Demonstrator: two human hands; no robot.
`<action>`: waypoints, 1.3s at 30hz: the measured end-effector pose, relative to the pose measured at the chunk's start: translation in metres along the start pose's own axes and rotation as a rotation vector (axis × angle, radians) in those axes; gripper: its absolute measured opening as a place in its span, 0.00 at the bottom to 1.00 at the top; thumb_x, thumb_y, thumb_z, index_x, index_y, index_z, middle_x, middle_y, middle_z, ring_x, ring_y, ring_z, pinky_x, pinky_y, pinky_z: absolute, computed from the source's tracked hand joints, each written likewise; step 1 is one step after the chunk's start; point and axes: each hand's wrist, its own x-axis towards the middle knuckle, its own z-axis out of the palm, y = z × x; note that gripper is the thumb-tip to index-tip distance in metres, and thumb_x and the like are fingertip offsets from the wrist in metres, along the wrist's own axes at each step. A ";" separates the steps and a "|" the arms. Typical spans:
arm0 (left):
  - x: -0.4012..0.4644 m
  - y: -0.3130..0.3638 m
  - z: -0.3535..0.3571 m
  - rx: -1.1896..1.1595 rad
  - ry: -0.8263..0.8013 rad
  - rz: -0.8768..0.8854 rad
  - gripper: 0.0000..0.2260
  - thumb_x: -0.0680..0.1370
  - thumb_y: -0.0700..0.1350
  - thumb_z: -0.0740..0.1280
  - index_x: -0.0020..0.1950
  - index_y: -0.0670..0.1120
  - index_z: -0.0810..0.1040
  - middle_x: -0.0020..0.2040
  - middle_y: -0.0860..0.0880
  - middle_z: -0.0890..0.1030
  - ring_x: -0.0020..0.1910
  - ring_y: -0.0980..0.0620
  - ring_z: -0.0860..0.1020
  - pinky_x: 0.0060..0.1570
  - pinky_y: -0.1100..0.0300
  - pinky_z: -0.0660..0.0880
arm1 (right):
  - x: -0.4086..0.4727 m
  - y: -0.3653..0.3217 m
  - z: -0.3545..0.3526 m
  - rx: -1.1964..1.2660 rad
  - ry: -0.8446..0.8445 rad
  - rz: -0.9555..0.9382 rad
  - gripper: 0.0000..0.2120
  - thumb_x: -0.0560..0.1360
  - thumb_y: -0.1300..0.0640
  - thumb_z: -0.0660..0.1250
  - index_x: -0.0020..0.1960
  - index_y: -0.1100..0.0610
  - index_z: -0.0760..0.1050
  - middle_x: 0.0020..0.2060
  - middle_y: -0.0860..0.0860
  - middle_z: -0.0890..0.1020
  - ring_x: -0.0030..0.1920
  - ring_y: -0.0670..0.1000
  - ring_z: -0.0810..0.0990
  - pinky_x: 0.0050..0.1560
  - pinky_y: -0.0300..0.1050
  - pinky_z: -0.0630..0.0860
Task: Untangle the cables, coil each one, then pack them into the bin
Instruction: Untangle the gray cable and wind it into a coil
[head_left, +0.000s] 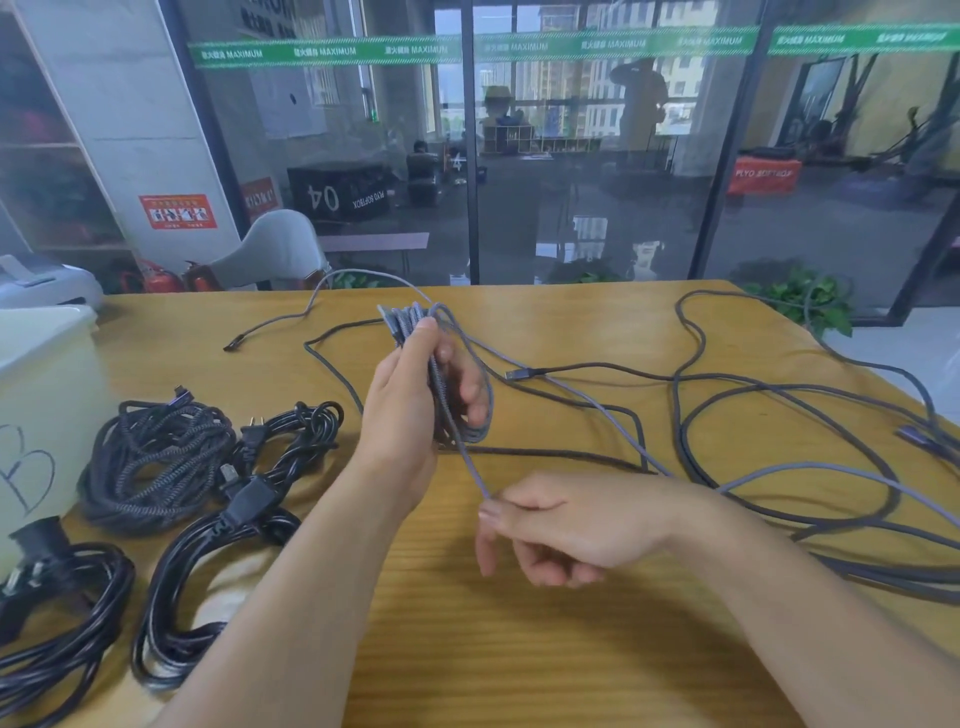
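Observation:
My left hand (410, 400) grips a partly wound coil of grey braided cable (475, 415) above the middle of the wooden table (519, 649). The free run of that cable drops from the coil to my right hand (561, 525), which pinches it between thumb and forefinger just above the tabletop. Loose dark grey cables (779, 415) sprawl tangled over the right half of the table. At the left lie a coiled braided black cable (150, 462) and black power cords (208, 561) with plugs. The white bin (36, 415) stands at the left edge.
A loose grey cable end (270, 325) trails toward the table's far left. A USB plug (519, 374) lies just right of the coil. Behind the table are a glass wall, a grey chair (275, 249) and green plants (810, 296).

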 end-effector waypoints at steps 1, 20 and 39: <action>-0.002 0.000 0.002 -0.029 -0.047 -0.014 0.17 0.88 0.50 0.55 0.41 0.46 0.65 0.30 0.45 0.68 0.26 0.46 0.68 0.28 0.58 0.70 | 0.004 0.002 0.001 -0.010 -0.008 0.010 0.26 0.87 0.42 0.49 0.55 0.58 0.78 0.30 0.49 0.72 0.25 0.47 0.67 0.28 0.42 0.67; -0.007 0.015 -0.003 0.313 -0.467 -0.191 0.18 0.87 0.50 0.55 0.36 0.50 0.62 0.27 0.51 0.58 0.25 0.53 0.53 0.27 0.59 0.50 | -0.053 0.070 -0.085 -0.258 0.593 0.225 0.11 0.76 0.38 0.71 0.42 0.44 0.85 0.37 0.41 0.85 0.40 0.44 0.82 0.46 0.44 0.78; -0.007 -0.007 0.006 0.670 -0.359 -0.126 0.23 0.87 0.49 0.59 0.34 0.44 0.61 0.29 0.46 0.59 0.25 0.51 0.57 0.24 0.64 0.57 | -0.006 0.021 -0.038 0.311 1.103 -0.110 0.13 0.83 0.61 0.63 0.56 0.48 0.85 0.34 0.46 0.79 0.33 0.45 0.79 0.40 0.43 0.80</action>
